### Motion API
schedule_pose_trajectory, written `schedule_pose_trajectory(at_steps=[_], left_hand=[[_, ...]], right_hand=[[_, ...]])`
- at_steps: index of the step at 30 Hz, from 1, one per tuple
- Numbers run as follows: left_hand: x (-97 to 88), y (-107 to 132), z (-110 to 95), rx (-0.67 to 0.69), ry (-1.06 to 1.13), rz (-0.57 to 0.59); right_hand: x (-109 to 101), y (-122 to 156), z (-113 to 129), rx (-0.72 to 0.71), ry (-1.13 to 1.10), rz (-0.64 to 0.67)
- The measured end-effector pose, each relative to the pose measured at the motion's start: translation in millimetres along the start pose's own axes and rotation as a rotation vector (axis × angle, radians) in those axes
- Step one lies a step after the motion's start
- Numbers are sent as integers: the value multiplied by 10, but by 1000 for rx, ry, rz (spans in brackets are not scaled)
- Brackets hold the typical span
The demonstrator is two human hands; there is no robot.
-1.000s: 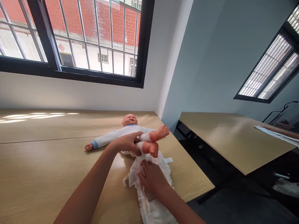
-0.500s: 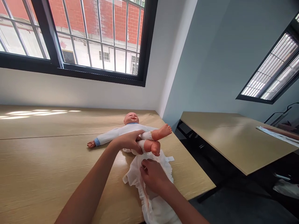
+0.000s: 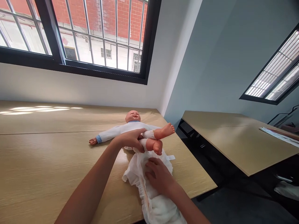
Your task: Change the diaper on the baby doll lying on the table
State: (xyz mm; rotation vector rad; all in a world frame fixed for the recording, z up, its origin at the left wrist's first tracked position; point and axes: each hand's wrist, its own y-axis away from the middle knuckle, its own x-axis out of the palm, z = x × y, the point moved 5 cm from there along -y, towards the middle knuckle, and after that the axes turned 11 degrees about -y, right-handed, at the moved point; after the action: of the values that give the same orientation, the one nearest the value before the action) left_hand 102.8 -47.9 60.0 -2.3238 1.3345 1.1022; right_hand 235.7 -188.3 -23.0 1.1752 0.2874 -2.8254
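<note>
Head view gives me the left hand (image 3: pixel 131 139) clamped around both legs (image 3: pixel 148 134) of a baby doll (image 3: pixel 133 126), with the bare feet sticking out to the right of the grip, raised off the desk (image 3: pixel 58 158). I have the right hand (image 3: pixel 160 175) just nearer, palm down over a white diaper (image 3: pixel 137 169), its fingers loosely bent; I cannot tell whether their tips pinch the padding. That diaper lies spread below the doll's feet, frilled edges showing, a white tab (image 3: pixel 171 157) poking out on the right and the near end running past the desk's front edge. Beyond my left hand I see the doll on its back, head farthest from me, in a white top with blue collar and cuffs, one arm stretched out to the left. Sunlight (image 3: pixel 42 109) falls in streaks on the far left of the desk. Farther out, I get a barred window (image 3: pixel 98 69) above it, a second desk (image 3: pixel 233 140) well apart to the right carrying papers (image 3: pixel 280 137), and another window (image 3: pixel 272 73) in the blue-grey wall (image 3: pixel 205 62).
</note>
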Motion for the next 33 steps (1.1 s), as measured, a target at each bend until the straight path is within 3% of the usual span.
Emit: schedule_pose_trajectory(at_steps=[16,33], left_hand=[[73,30,-20,21,-38,21],[119,-26,20,10,-120,27]], right_hand=[[123,93,78,-53,75,7],[-27,20,-52,-5,-11,-76]])
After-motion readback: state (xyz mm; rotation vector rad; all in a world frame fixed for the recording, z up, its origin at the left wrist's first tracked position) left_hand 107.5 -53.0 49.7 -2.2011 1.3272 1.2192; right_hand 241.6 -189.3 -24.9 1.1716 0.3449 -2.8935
